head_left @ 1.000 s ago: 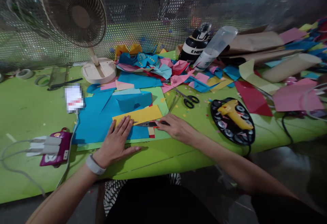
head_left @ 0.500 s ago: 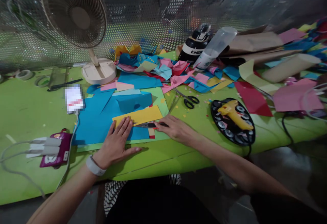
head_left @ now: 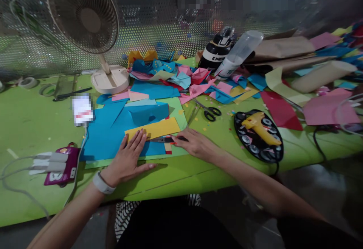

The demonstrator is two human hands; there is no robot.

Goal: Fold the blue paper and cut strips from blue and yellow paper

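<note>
My left hand (head_left: 129, 156) lies flat with its fingers stretched out, the fingertips pressing on a yellow paper strip (head_left: 161, 128). Beneath the strip are blue paper sheets (head_left: 104, 143). Close to the strip's lower edge, my right hand (head_left: 194, 143) is closed around what looks like a utility knife (head_left: 163, 140), its narrow blade pointing left toward my left fingers. Part of the handle is hidden by my fingers. A folded blue paper piece (head_left: 149, 113) rests just beyond the strip.
Black-handled scissors (head_left: 210, 112) lie beyond my right hand. A yellow glue gun (head_left: 262, 128) rests on a black power strip (head_left: 241, 129) at right. At left are a phone (head_left: 82, 109), a purple socket block (head_left: 64, 165) with cables and a fan (head_left: 110, 78). Bottles (head_left: 215, 50) and paper scraps (head_left: 198, 77) crowd the back.
My left wrist has shifted very slightly to the left and down. The yellow strip and my right hand with the utility knife look almost unmoved.
</note>
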